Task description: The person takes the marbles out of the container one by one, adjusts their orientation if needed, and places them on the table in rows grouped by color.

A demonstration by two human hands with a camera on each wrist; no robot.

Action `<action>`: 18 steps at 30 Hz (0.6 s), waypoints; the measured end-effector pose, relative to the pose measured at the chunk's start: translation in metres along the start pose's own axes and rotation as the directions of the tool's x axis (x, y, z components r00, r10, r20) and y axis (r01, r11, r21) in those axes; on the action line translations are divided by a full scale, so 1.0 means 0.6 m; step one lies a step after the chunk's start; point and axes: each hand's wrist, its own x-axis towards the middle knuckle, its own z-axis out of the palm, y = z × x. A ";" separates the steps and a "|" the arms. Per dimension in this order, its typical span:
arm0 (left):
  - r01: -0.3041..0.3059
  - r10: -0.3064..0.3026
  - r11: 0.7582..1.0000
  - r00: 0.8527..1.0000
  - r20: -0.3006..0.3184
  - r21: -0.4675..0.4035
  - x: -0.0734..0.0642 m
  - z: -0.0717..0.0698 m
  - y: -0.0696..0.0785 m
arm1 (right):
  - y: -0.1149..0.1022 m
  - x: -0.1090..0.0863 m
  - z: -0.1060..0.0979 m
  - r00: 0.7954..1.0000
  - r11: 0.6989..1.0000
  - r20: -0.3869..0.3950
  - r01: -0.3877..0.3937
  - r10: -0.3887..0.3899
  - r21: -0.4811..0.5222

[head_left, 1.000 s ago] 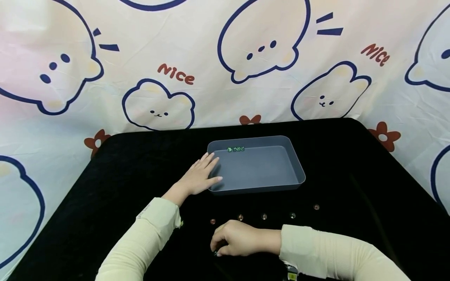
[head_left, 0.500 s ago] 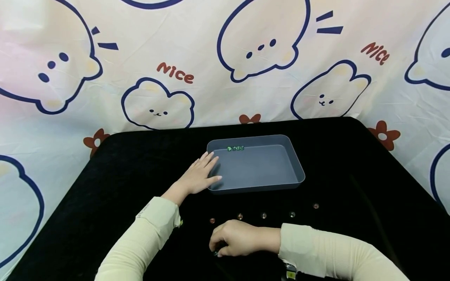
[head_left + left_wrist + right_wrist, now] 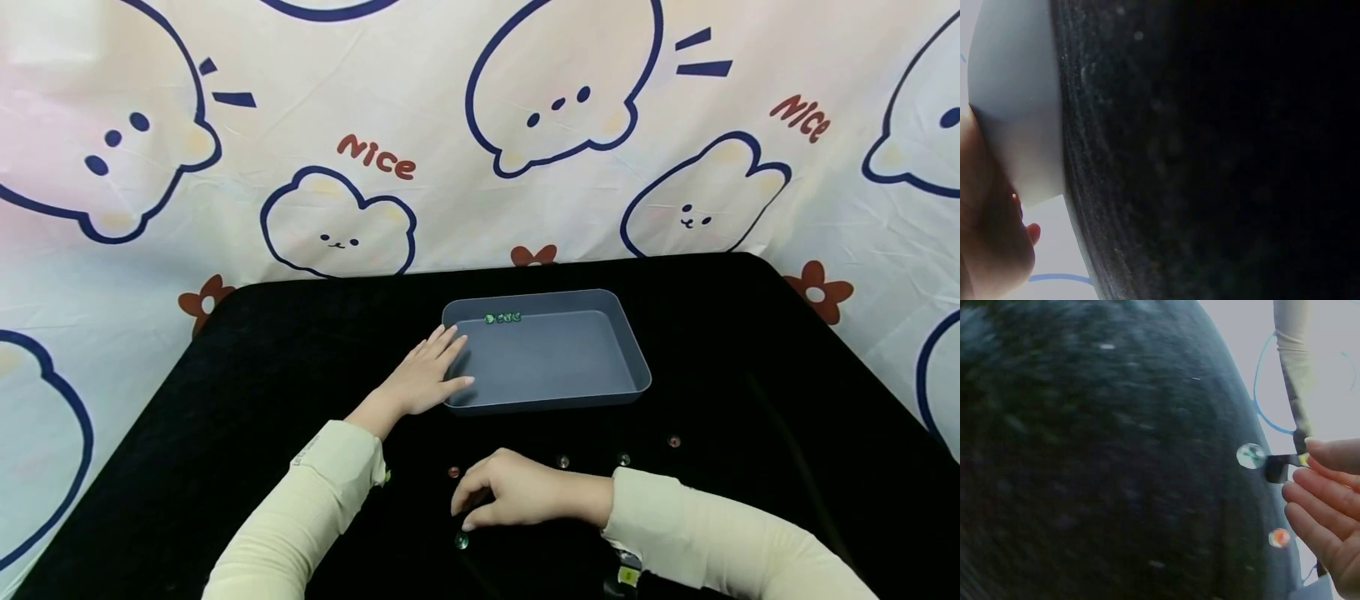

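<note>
My left hand [image 3: 423,379] rests with straight, spread fingers on the left rim of a grey rectangular tray [image 3: 555,354]. Part of the tray wall [image 3: 1019,94] shows beside that hand in the left wrist view. Just beyond the right fingertips, a green-and-clear glass marble [image 3: 461,541] lies on the black cloth. My right hand [image 3: 517,490] hovers close over the cloth, fingers loosely bent, thumb apart from them and nothing between. In the right wrist view, the marble [image 3: 1250,456] sits clear of the fingertips. An orange marble [image 3: 453,472] lies beyond the right hand.
Several small green marbles [image 3: 502,318] line the tray's far left inside. To the right hand's far side lie a clear marble [image 3: 564,462], a greenish one [image 3: 624,459] and a reddish one [image 3: 675,442]. A printed curtain [image 3: 465,208] hangs behind the table.
My right hand has let go of the green marble and risen slightly away from it, leaving it in full view. One marble in the row is now hidden behind this hand. The left hand stays put.
</note>
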 end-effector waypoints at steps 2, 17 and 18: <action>0.005 -0.005 1.000 1.000 -0.001 0.002 0.000 0.000 0.001 | 0.000 0.000 -0.009 1.000 1.000 -0.026 -0.003 0.004 0.022; 0.018 -0.017 1.000 1.000 0.017 -0.005 0.001 -0.002 0.002 | -0.001 -0.010 -0.064 0.983 0.966 -0.145 -0.077 0.116 0.248; 0.018 -0.018 1.000 1.000 0.021 -0.004 0.001 -0.002 0.002 | -0.001 -0.012 -0.069 0.981 0.962 -0.153 -0.077 0.120 0.261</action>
